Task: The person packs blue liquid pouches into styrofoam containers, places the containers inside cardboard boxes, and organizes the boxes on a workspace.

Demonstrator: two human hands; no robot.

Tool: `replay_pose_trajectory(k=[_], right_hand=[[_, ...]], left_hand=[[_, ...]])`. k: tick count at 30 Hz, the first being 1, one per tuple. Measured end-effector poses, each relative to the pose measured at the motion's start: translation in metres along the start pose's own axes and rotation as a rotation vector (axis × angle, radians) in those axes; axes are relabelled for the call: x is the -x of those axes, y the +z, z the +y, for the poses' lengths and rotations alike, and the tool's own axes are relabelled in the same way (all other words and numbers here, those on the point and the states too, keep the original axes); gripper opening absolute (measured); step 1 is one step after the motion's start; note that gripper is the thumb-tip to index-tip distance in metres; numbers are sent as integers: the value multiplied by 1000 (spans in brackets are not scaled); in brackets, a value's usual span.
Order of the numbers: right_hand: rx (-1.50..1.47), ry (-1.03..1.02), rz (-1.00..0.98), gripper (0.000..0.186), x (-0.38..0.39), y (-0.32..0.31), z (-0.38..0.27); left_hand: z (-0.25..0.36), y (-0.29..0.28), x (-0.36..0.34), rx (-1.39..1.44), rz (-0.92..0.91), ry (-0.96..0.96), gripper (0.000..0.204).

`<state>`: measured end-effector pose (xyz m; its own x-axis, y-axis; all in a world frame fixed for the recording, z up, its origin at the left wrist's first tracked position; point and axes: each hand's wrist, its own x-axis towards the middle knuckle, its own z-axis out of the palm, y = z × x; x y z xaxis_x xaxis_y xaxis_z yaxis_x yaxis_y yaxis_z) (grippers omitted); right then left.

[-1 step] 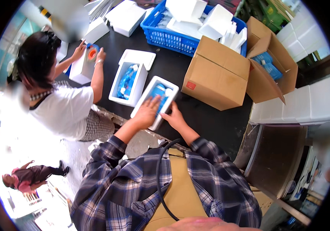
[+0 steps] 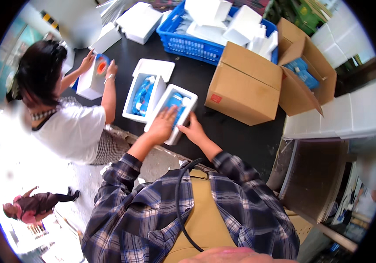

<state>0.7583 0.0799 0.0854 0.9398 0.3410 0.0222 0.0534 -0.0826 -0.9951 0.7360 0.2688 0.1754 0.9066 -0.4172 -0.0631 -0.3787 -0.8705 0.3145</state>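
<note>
A white foam box [image 2: 187, 107] stands tilted on the black table in front of me, with a blue plastic-wrapped pack [image 2: 179, 100] inside it. My left hand [image 2: 161, 126] lies over the near end of the pack, its fingers stretched out and pressed on it. At the box's right side is my right hand [image 2: 194, 130], fingers apart, thumb at the rim, the other fingers along the outer wall. Just to the left stands a second foam box [image 2: 129, 101] holding blue packs [image 2: 143, 95]. A flat white foam lid [image 2: 157, 66] lies behind that box.
A closed cardboard carton [image 2: 245, 83] stands to the right, beside an open carton [image 2: 324, 83] with blue packs. Behind is a blue crate [image 2: 190, 48] of foam pieces. At left, a co-worker [image 2: 74, 127] handles another foam box [image 2: 92, 81]. Foam blocks [image 2: 328, 115] line the right.
The whole view has shifted slightly. My left hand remains on the blue pack and my right hand at the box's side, with only slight finger movement.
</note>
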Motion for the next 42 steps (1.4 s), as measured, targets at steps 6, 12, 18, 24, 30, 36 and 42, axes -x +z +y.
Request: replay_pose_trajectory(k=[6,12,18,24,30,36,42], right_hand=[[162,62,-17,86,-62,5,-17],[-165,126,-272,43,49,-85,-129],[-86,258,294,29,162,-220,-128],[171,241,827,29,208,-266,-61],[738,187,673,50,185,-273,-19],[773,228,698,50,170,-285,7],[783,175,736,48,173,-297,-3]], left_hand=[[-52,-17,-36,94,87,-17,69],[-44,-28,-24,89,207,-34,68],[-15,-78,-45,413,465,-48,63],[11,-147,-164,322,551,134,68],[-6,-188,-368,63,474,54,81],[-17,-203,-537,-160,483,-124,76],[-72,-210,-503,-277,591,-40,41]])
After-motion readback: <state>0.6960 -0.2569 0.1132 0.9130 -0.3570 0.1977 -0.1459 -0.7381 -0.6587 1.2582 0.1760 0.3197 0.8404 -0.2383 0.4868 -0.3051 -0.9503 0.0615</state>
